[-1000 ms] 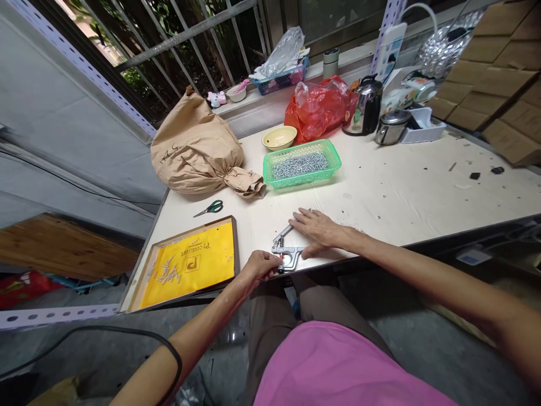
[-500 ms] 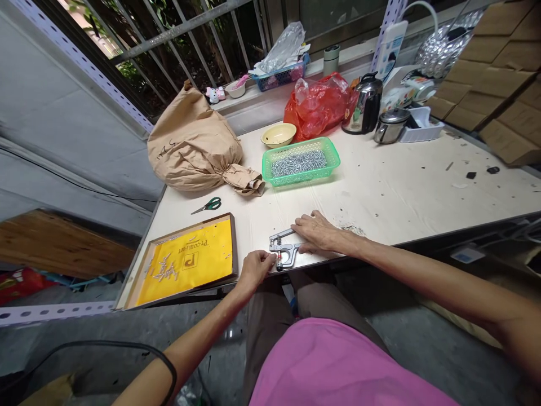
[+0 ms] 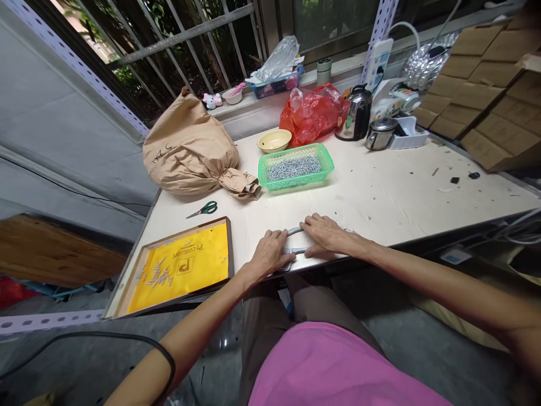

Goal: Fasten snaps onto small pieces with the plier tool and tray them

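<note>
A small metal hand press lies near the front edge of the pale table. My left hand rests over its left end, fingers curled down on it. My right hand lies over its right part, fingers laid on the lever. Most of the press is hidden under both hands. Left of my hands sits a shallow wooden tray lined with yellow sheet and holding several small metal parts. Behind the press stands a green basket full of small metal pieces.
Green-handled scissors lie behind the tray. A tied brown paper sack, a yellow bowl, a red plastic bag, a kettle and a steel pot stand at the back. Cardboard boxes fill the right.
My left hand has moved from the press's near left corner up onto its left end, covering it. The right hand stays on the lever. The view has shifted a little.
</note>
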Demonstrator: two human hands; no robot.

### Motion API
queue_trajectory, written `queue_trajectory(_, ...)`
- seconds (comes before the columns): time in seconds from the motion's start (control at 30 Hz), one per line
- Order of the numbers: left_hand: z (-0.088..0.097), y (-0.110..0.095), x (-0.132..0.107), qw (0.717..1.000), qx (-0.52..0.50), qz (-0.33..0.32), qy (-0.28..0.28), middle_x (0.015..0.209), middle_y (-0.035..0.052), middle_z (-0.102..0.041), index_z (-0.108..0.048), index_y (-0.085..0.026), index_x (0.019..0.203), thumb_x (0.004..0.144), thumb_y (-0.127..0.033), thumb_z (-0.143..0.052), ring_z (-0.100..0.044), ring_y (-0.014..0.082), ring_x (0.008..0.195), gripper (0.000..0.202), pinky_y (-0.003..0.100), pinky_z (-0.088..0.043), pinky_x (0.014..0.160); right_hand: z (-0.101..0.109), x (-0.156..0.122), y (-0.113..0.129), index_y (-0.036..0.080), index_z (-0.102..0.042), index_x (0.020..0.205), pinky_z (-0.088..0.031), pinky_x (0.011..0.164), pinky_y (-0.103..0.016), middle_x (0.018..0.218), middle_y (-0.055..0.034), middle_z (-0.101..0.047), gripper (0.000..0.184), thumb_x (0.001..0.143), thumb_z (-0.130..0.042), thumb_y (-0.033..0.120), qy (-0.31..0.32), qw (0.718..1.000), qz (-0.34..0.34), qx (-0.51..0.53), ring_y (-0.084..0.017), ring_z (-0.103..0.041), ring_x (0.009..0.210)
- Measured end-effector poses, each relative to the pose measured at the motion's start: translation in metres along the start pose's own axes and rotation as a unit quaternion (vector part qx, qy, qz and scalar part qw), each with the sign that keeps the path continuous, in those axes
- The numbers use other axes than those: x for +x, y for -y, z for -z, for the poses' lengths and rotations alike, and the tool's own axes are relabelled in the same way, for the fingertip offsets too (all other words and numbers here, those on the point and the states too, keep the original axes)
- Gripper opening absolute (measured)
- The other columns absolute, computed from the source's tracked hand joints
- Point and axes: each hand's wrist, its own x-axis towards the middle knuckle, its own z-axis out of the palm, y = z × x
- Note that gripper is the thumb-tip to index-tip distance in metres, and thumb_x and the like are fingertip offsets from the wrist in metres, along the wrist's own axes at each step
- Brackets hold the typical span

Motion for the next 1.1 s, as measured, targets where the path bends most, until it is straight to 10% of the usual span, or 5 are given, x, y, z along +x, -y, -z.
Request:
queue_trajectory(0.63, -0.005, -0.010, 0.022, 0.999, -0.048, -0.023, 0.006, 0.086, 0.0062, -0.058, -0.064, -0.019, 0.081, 0.082, -0.025, -0.056, -0.052, 0.0227, 0.090, 0.009, 0.033, -0.046, 0.075, -0.012, -0.018, 0.007, 0.017, -0.060, 0.096, -0.035, 0.074, -0.029, 0.093, -0.0076, -0.060, 0.017, 0.090, -0.051, 0.030, -0.009, 0.998, 0.039, 0.055, -0.020, -0.055, 0.089)
queue_trajectory(0.87, -0.023, -0.023, 0.007, 0.997, -0.037, 0.014, -0.072, 0.123, 0.0136, -0.055, -0.053, -0.015, 0.118, 0.082, -0.022, -0.057, -0.048, 0.0281, 0.117, 0.037, 0.043, -0.042, 0.096, 0.002, -0.013, -0.015, 0.016, -0.063, 0.105, -0.038, 0.078, -0.031, 0.100, -0.0103, -0.058, 0.047, 0.079, -0.060, 0.055, -0.038, 0.996, 0.048, 0.071, -0.024, -0.051, 0.096)
queue_trajectory(1.1, -0.059, -0.057, -0.026, 0.983, -0.106, -0.046, -0.146, 0.137, 0.0132, -0.049, -0.042, -0.018, 0.132, 0.090, -0.041, -0.049, -0.035, 0.0291, 0.134, 0.049, 0.052, -0.028, 0.109, -0.003, 0.014, -0.035, 0.015, -0.066, 0.093, -0.036, 0.079, -0.028, 0.095, -0.0088, -0.061, 0.026, 0.093, -0.043, 0.028, -0.066, 0.997, 0.012, 0.050, -0.019, -0.054, 0.091)
